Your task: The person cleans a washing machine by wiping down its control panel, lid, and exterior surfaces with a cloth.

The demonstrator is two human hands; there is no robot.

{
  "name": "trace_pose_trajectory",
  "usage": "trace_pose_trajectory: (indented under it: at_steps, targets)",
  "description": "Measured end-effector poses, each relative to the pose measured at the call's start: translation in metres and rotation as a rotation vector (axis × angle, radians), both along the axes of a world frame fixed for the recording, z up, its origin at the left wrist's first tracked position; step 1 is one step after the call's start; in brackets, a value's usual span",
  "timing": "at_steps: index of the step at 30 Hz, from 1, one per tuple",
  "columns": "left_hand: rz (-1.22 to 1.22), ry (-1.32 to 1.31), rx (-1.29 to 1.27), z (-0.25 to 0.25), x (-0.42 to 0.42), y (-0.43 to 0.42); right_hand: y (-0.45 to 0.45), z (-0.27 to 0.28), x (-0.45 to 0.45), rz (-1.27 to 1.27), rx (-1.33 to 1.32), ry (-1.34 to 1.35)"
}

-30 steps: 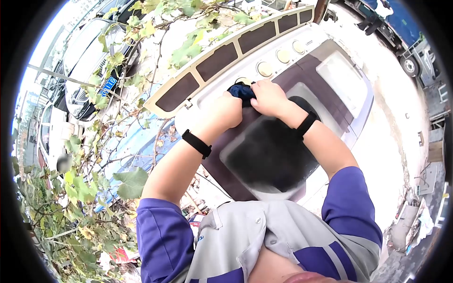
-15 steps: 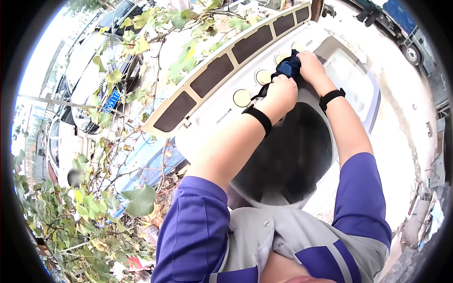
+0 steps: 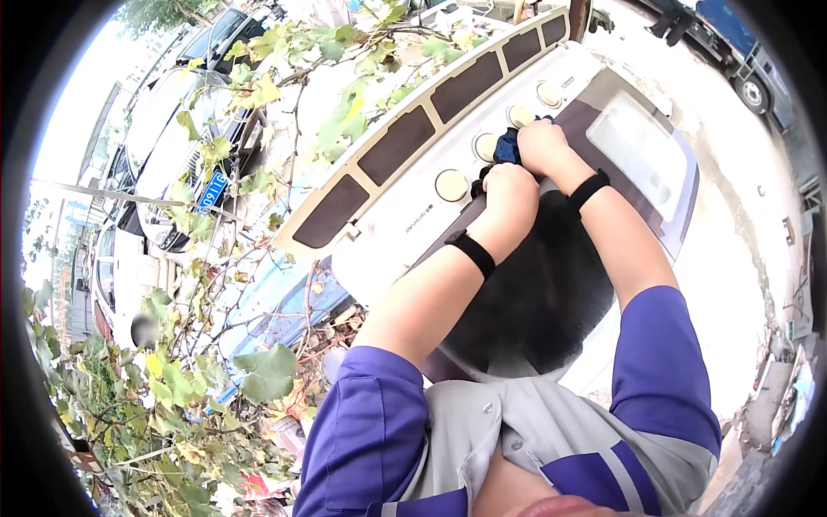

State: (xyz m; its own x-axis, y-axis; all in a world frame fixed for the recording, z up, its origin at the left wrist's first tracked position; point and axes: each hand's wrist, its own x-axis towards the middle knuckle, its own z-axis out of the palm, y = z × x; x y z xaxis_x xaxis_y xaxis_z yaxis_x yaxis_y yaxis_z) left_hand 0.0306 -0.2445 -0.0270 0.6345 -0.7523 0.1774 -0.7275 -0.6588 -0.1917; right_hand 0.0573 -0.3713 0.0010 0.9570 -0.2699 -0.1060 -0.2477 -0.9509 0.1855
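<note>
A small dark blue and black cloth (image 3: 506, 148) is bunched between my two hands, over the control panel of a washing machine (image 3: 405, 228). My left hand (image 3: 512, 200) is closed on the cloth's lower left end, near a cream knob (image 3: 486, 147). Just up and to the right, my right hand (image 3: 544, 148) grips the other end, with most of its fingers turned out of sight. Below both hands lies the machine's large dark window (image 3: 534, 293). A second, smaller see-through lid (image 3: 637, 151) sits to the right.
Behind the panel stands the raised cream-framed cover (image 3: 396, 146). Vine branches and leaves (image 3: 267, 373) hang close on the left, with a blue sheet (image 3: 280, 314) under them. Parked cars (image 3: 177, 155) are beyond. A truck (image 3: 749, 69) and part of a person (image 3: 670, 28) appear at the upper right.
Both hands have moved right along the panel with the cloth from its left end. Since the last earlier frame, they have come slightly down and closer together, and the cloth is more bunched.
</note>
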Motion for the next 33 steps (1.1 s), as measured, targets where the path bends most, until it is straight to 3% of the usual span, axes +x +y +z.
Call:
trace_pose_trajectory:
  at_steps: [4,8,12,14,16,20,22,24,25,26,28,30,32,33]
  targets:
    - [0.007,0.223,0.139,0.02,-0.006,0.026,0.026,0.006,-0.01,0.251,-0.127,0.042]
    - [-0.067,0.334,0.263,0.037,-0.023,0.076,0.064,0.012,-0.022,0.35,-0.024,0.054]
    - [-0.02,-0.023,-0.052,0.018,-0.047,0.136,0.102,0.01,-0.029,0.415,-0.013,0.056]
    - [0.022,-0.072,0.017,0.016,-0.059,0.161,0.129,0.003,-0.038,0.451,0.009,-0.062]
    - [0.055,-0.176,0.029,0.009,-0.072,0.187,0.159,0.011,-0.042,0.489,0.005,0.057]
    - [-0.101,0.164,-0.195,0.034,-0.075,0.238,0.189,0.018,-0.049,0.577,0.008,0.119]
    - [-0.065,0.23,-0.365,0.052,-0.075,0.259,0.201,0.017,-0.054,0.58,0.152,-0.028]
    - [-0.013,0.152,-0.484,0.072,-0.075,0.281,0.21,0.017,-0.06,0.596,0.785,-0.261]
    - [0.018,0.09,-0.59,0.081,-0.073,0.292,0.222,0.024,-0.066,0.381,1.319,-0.24]
    - [0.056,0.029,-0.673,0.094,-0.073,0.302,0.231,0.023,-0.067,0.478,1.285,-0.499]
    - [0.065,-0.079,-0.763,0.089,-0.059,0.316,0.232,0.033,-0.059,0.524,0.911,-0.663]
    - [0.127,0.065,-0.717,0.076,-0.051,0.318,0.23,0.033,-0.04,0.729,0.573,-0.862]
    - [0.125,0.217,-0.629,0.037,-0.042,0.317,0.223,0.011,-0.032,0.518,0.281,-0.423]
    - [0.061,0.109,-0.602,0.02,-0.043,0.318,0.227,0.004,-0.039,0.442,0.285,-0.342]
